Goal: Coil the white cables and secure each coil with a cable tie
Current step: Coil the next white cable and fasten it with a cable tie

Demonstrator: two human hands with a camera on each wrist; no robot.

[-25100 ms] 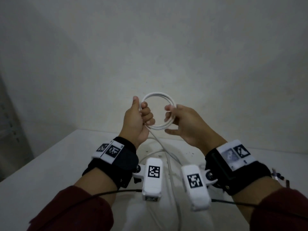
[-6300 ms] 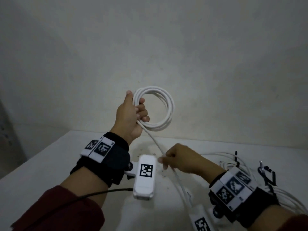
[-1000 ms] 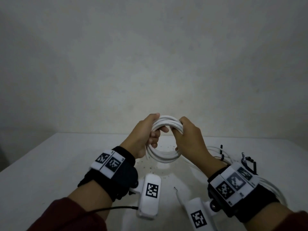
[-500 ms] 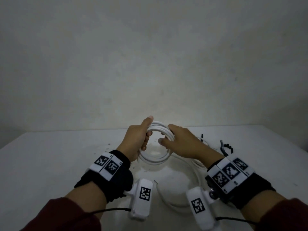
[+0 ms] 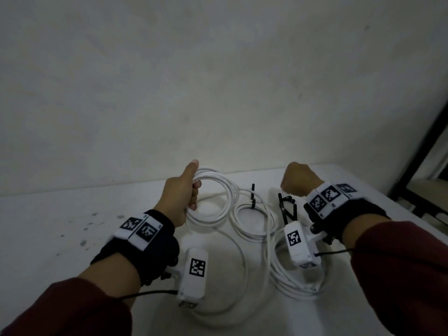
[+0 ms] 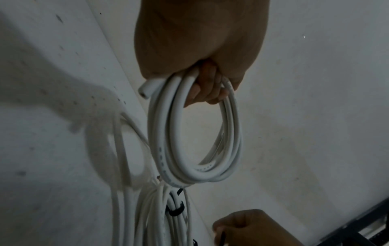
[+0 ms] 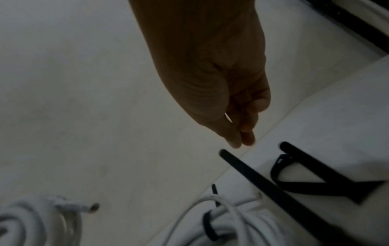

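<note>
My left hand (image 5: 181,192) grips a white cable coil (image 5: 218,190) of several loops and holds it upright over the table. In the left wrist view my fingers (image 6: 206,89) curl round the coil (image 6: 195,158), and a cut cable end sticks out beside them. My right hand (image 5: 298,180) hovers over loose black cable ties (image 5: 288,209). In the right wrist view its thumb and fingertips (image 7: 242,141) are pressed together, holding nothing, just above the tip of one tie (image 7: 252,171). A second coil (image 5: 254,224) lies flat, bound by a black tie (image 5: 252,197).
More white cable lies in loose loops (image 5: 298,287) under my right wrist, and one strand trails across the white table (image 5: 60,226) near me. A plain wall stands close behind. A dark frame (image 5: 424,154) rises past the table's right edge.
My right hand has let go of the coil and moved right, over the black cable ties. My left hand alone now holds the coil. The view has swung to the right.
</note>
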